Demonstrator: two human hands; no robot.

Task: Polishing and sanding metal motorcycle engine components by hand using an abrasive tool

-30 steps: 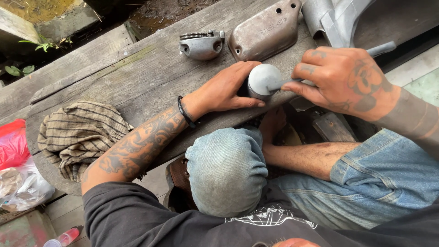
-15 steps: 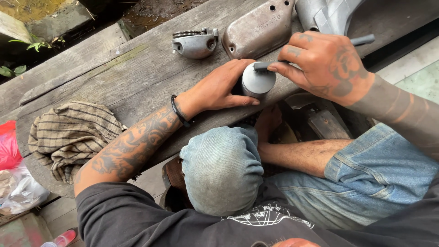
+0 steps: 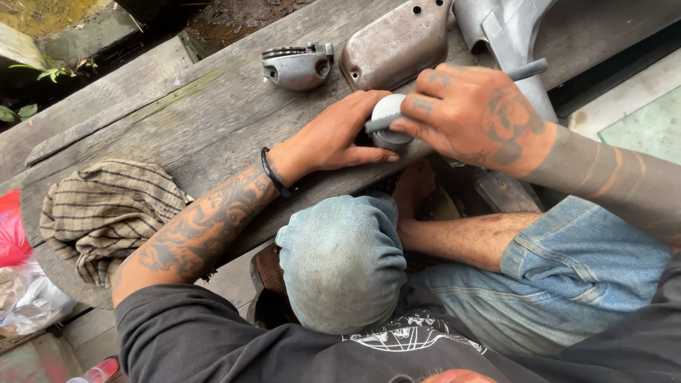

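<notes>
A small round grey metal part [image 3: 386, 113] stands on the weathered wooden bench [image 3: 177, 120]. My left hand [image 3: 333, 135] wraps around its left side and steadies it. My right hand [image 3: 472, 113] grips a slim grey rod-like tool [image 3: 528, 69] and lays its tip across the top of the part. Both forearms are tattooed, and a black band circles my left wrist. My denim-covered knee [image 3: 344, 259] sits just below the bench edge.
At the back of the bench lie a small metal engine piece [image 3: 298, 65], an oblong grey metal cover [image 3: 394, 46] and a silver casting [image 3: 507, 32]. A striped cloth [image 3: 106, 213] lies at the left end, with red and clear plastic bags [image 3: 18, 269] beyond it.
Both hands and the round part have stayed together on the bench. My right hand has shifted slightly left over the part with the tool, and the view has tilted a little.
</notes>
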